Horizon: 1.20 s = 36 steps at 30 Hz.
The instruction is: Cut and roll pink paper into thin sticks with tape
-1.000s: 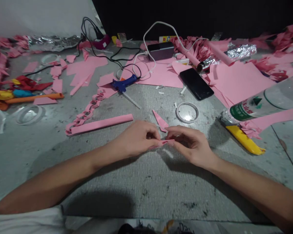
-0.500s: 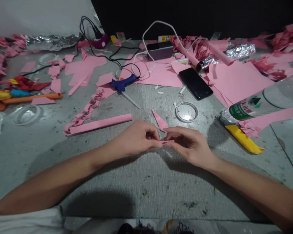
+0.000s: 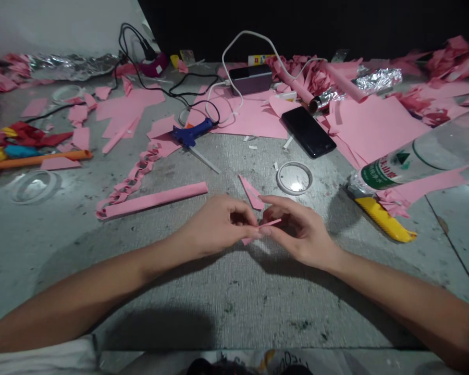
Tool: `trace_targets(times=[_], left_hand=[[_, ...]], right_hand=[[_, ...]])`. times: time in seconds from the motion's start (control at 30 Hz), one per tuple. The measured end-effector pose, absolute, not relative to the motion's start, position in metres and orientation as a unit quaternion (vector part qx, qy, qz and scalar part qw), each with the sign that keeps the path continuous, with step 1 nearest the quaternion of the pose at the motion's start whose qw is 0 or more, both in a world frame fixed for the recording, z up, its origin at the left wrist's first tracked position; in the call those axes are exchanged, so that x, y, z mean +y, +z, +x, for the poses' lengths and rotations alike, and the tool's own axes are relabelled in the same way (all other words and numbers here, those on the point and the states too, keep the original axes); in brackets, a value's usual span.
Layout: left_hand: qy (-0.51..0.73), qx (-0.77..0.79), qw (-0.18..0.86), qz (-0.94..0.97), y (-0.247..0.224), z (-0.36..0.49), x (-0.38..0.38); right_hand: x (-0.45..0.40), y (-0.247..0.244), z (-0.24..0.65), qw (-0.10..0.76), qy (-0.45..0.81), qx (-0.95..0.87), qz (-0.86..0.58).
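Between my fingertips is a small strip of pink paper (image 3: 272, 222), partly covered by the thumbs. My left hand (image 3: 227, 224) pinches one side of it and my right hand (image 3: 303, 229) pinches the other, with the thumb tips close together. A pink corner also shows below my left thumb. Just beyond the hands lies a pointed pink paper piece (image 3: 251, 194), close to my right fingertips. To the left, a rolled pink paper tube (image 3: 156, 200) rests on the table, with a folded pink paper chain (image 3: 135, 179) at its left end.
A blue glue gun (image 3: 191, 134) lies ahead with its cord trailing back. Beyond my right hand are a tape roll (image 3: 278, 179) and a black phone (image 3: 308, 131). A plastic bottle (image 3: 398, 166) lies at right by a yellow cutter-like strip (image 3: 386, 219). Pink sheets (image 3: 379, 122) cover the back.
The strip between my hands has tilted, its right end higher, and a pink corner now shows below my left thumb. My fingertips are closer together. The whole view has shifted slightly.
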<state>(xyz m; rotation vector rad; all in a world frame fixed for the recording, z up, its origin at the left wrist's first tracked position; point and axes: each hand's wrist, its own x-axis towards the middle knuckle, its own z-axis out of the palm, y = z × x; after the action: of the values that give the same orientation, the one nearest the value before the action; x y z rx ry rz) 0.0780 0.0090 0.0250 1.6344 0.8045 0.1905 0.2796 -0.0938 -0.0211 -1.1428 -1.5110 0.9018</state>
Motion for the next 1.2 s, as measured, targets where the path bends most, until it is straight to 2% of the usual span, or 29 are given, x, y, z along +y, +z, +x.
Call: trace_targets(times=[0.37,0.6,1.0,1.2], left_hand=[[0.063,0.322,0.655,0.681,0.022,0.076,0.018],[0.052,0.335,0.670,0.661,0.026,0.075,0.019],[0.016,0.368,0.646,0.669,0.023,0.080,0.012],[0.011,0.355,0.658,0.664,0.021,0.080,0.013]], right_hand=[[-0.093,-0.021,0.281,0.515,0.420,-0.592,-0.457],[-0.091,-0.024,0.282,0.564,0.479,-0.524,-0.421],[-0.094,-0.021,0.279,0.540,0.380,-0.601,-0.451],[-0.095,-0.022,0.276,0.542,0.378,-0.590,-0.464]])
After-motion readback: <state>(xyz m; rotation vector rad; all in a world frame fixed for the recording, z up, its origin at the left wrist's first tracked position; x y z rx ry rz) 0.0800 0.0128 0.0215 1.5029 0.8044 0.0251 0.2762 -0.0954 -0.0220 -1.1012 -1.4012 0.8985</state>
